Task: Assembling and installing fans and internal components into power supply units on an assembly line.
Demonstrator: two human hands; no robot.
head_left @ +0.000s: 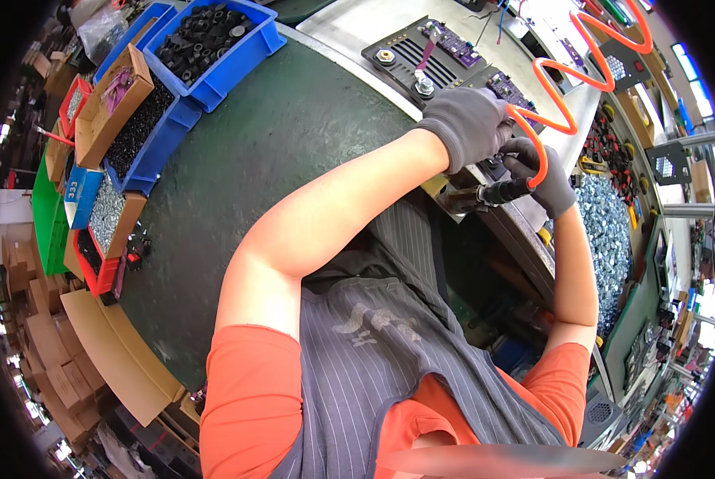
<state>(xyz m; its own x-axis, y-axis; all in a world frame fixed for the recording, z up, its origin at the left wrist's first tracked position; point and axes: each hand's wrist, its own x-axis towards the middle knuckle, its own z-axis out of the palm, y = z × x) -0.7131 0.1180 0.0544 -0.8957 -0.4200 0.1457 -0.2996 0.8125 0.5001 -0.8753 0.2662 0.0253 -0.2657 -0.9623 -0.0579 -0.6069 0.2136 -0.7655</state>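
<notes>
My left hand (468, 124), in a grey glove, is over the near edge of a dark slotted metal panel (409, 60), its fingers curled; what they pinch is hidden. Purple circuit boards (457, 46) sit on the panel, with a purple strip (427, 54) and metal nut-like fittings (425, 85) beside them. Close by on the right is my right hand (543, 177), also gloved, fingers bent toward the left one. A dark air tool (485, 195) lies against its palm side, joined to an orange coiled hose (543, 156). Whether the right fingers grip the tool is unclear.
Blue bins (214, 88) of black parts stand at the far left, near cardboard boxes (114, 104) and a red tray (98, 267) on the green tabletop (238, 160). At the right is a heap of small metal pieces (601, 239). The hose loops across the upper right.
</notes>
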